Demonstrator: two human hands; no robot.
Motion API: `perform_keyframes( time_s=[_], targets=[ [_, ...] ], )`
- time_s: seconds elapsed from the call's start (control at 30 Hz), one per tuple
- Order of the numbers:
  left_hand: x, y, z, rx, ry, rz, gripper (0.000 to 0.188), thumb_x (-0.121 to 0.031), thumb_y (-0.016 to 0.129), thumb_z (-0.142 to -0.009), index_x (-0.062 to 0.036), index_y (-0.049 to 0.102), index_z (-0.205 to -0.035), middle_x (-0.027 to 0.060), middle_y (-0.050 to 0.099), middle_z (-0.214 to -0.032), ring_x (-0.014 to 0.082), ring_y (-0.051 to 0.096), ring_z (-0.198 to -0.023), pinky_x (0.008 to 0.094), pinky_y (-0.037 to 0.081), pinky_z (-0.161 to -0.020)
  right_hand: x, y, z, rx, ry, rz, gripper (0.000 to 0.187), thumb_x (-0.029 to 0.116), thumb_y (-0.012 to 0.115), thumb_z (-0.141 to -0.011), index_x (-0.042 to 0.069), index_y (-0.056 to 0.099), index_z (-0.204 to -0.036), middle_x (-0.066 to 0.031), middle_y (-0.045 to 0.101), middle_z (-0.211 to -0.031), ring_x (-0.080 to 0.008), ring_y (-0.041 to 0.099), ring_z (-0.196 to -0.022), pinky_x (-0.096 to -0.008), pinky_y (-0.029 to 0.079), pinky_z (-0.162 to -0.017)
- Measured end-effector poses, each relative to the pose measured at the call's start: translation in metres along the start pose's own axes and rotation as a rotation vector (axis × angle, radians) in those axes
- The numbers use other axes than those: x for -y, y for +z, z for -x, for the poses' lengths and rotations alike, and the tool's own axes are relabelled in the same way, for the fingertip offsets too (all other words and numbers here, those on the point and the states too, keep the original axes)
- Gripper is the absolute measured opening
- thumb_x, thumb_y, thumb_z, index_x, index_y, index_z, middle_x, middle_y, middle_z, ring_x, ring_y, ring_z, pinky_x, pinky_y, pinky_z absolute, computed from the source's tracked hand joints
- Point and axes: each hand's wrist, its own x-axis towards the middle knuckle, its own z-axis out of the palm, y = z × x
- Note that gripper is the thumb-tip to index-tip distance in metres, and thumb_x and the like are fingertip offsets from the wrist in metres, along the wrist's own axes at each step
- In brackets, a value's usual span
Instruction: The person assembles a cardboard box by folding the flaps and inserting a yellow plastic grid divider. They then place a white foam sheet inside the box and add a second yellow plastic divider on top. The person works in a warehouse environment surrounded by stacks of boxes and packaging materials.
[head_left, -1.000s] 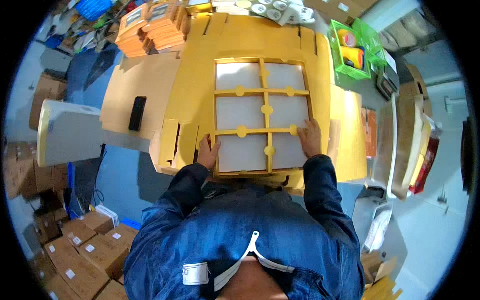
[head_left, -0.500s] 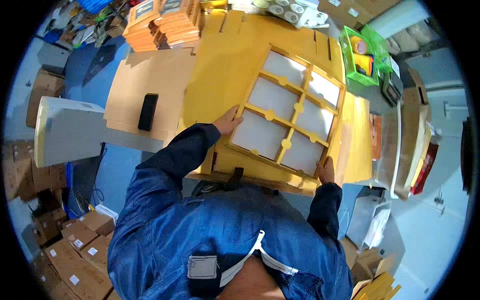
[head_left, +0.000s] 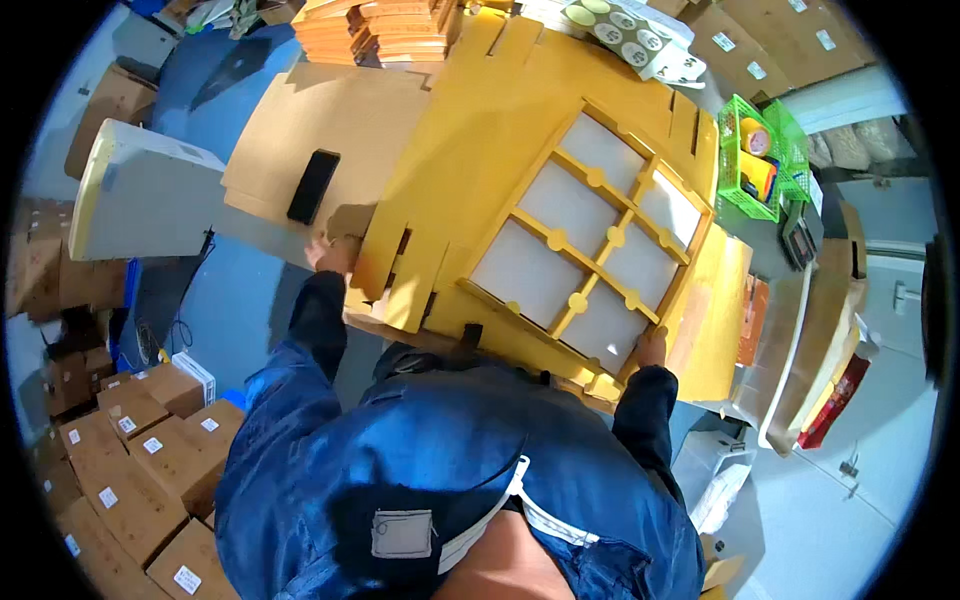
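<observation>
A yellow cardboard divider frame (head_left: 615, 237) with several pale grey-white panels in its compartments lies tilted on a large yellow cardboard sheet (head_left: 480, 130). My right hand (head_left: 652, 347) grips the frame's near right corner, the thumb along its edge. Away from the frame, my left hand (head_left: 330, 252) is at the near edge of a brown cardboard sheet (head_left: 300, 110), beside the slotted yellow flap. Its fingers look apart, though shadow covers part of them. Just beyond that hand a black phone (head_left: 313, 187) lies on the brown sheet.
Orange boxes (head_left: 415, 35) are stacked at the far side, near sheets of round stickers (head_left: 625, 40). A green basket (head_left: 740, 165) holding tape rolls stands at the far right, with a scale (head_left: 800, 235) beside it. Brown cartons (head_left: 130, 480) fill the floor at lower left.
My left hand has let go of the frame's left edge and moved left to the brown sheet's near edge. My right hand stays on the frame's corner. The whole view has shifted.
</observation>
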Motion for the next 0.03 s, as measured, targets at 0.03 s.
perform_keyframes(
  time_s=[0.03],
  targets=[
    [-0.0089, 0.0020, -0.0017, 0.003, 0.006, 0.012, 0.047, -0.031, 0.059, -0.077, -0.0136, 0.054, -0.120, 0.0083, 0.051, -0.124, 0.0247, 0.049, -0.111, 0.0380, 0.034, -0.095, -0.0072, -0.0039, -0.0040, -0.006, 0.002, -0.004, 0.036, 0.012, 0.054, -0.080, -0.003, 0.035, -0.106, -0.0325, 0.058, -0.094, -0.0460, 0.057, -0.090, -0.0480, 0.046, -0.076]
  ],
)
